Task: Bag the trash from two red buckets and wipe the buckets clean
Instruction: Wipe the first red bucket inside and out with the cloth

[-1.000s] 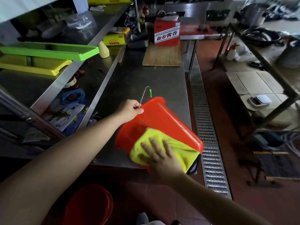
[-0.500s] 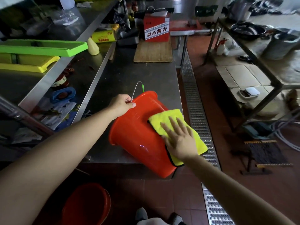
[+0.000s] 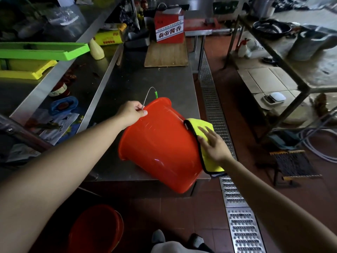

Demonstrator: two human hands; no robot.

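Note:
A red bucket [image 3: 160, 145] lies tilted on its side at the front edge of the steel table [image 3: 131, 83], its bottom sticking out toward me past the edge. My left hand [image 3: 132, 112] grips the bucket's rim together with the wire handle [image 3: 148, 94]. My right hand [image 3: 214, 145] presses a yellow cloth [image 3: 200, 125] flat against the bucket's right outer wall, fingers straight. A second red bucket [image 3: 96, 229] stands on the floor below, near my left arm.
A wooden board [image 3: 166, 53] and a red box [image 3: 169, 28] sit at the table's far end. Shelves on the left hold green and yellow trays [image 3: 42, 50]. A metal drain grate [image 3: 235, 198] runs along the floor on the right, beside a metal rack [image 3: 284, 57].
My right hand has slid the yellow cloth from the bucket's near side round to its right wall. The bucket has turned with it; my left hand keeps its hold on the rim.

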